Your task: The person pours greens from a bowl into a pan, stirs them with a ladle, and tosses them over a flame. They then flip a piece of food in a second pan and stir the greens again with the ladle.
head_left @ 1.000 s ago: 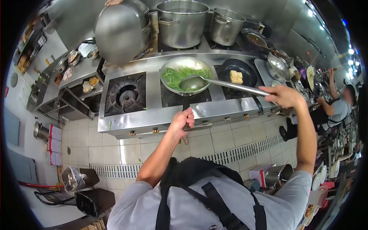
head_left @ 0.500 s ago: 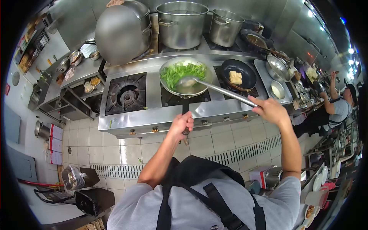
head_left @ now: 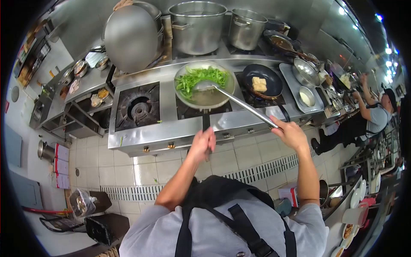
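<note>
My left hand (head_left: 202,145) is closed round the dark handle of a frying pan (head_left: 210,103) on the stove. Leafy green vegetables (head_left: 209,76) fill the pan's far side, and some liquid shows at the near side. In my right hand (head_left: 291,136) is the long metal handle of a ladle (head_left: 246,107). The ladle's bowl rests among the greens at their near edge. To the right of this pan, a black frying pan (head_left: 274,77) holds pale yellow blocks (head_left: 259,84), whose kind I cannot make out.
Large metal stockpots (head_left: 199,32) stand along the back of the stove. An unlit burner (head_left: 139,109) lies to the left. On the right is a metal tray (head_left: 291,85) with bowls. A co-worker (head_left: 376,111) stands farther right, and a drain grate (head_left: 132,192) crosses the floor.
My right hand has moved left and slightly down with the ladle. The ladle's bowl has shifted left and up, with the greens pushed toward the pan's far side. The view has shifted a little.
</note>
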Demonstrator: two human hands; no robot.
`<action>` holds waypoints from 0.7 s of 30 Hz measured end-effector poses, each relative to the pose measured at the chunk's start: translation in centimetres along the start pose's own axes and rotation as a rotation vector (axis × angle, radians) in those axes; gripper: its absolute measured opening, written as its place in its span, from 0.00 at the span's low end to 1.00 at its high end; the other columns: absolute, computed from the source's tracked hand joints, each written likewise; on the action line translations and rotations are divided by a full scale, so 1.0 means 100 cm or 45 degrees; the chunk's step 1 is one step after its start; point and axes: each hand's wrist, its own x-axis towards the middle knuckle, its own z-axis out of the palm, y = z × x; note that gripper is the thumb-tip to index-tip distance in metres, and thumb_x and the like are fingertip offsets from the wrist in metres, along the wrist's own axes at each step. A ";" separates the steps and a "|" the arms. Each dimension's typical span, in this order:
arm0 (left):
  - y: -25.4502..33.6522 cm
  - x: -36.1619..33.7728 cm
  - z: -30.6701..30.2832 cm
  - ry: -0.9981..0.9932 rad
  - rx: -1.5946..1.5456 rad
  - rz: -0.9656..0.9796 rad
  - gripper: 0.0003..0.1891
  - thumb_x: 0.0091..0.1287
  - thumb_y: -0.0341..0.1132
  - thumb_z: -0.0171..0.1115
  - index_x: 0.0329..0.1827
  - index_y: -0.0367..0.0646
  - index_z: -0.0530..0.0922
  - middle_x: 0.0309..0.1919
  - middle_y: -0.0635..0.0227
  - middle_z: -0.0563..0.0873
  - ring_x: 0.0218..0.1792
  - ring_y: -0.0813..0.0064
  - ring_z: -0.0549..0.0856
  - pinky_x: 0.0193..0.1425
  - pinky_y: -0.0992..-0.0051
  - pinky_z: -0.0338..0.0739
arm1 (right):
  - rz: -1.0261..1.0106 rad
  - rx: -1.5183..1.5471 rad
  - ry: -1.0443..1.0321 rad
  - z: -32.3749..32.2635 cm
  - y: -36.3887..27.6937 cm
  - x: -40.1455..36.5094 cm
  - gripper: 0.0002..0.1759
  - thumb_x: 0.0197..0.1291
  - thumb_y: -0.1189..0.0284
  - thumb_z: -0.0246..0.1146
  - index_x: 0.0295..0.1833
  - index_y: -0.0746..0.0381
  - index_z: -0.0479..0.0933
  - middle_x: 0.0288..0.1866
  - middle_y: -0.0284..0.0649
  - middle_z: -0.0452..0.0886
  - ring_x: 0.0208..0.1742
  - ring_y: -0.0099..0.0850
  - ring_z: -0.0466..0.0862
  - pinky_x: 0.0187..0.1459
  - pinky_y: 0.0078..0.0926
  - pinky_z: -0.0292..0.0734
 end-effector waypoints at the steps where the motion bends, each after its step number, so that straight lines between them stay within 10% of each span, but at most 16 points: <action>1: -0.005 -0.018 0.004 0.068 -0.011 -0.098 0.14 0.70 0.44 0.52 0.29 0.45 0.67 0.11 0.76 0.65 0.10 0.83 0.65 0.14 0.79 0.63 | 0.025 0.044 0.038 0.001 -0.001 0.003 0.25 0.58 0.61 0.62 0.62 0.45 0.72 0.35 0.48 0.82 0.38 0.51 0.80 0.41 0.43 0.75; 21: -0.004 0.003 -0.033 0.053 -0.055 -0.136 0.12 0.70 0.43 0.53 0.33 0.44 0.68 0.18 0.77 0.67 0.13 0.83 0.67 0.16 0.80 0.64 | 0.257 0.471 -0.221 0.008 -0.008 -0.037 0.26 0.57 0.68 0.64 0.62 0.56 0.72 0.49 0.49 0.81 0.41 0.39 0.84 0.46 0.25 0.75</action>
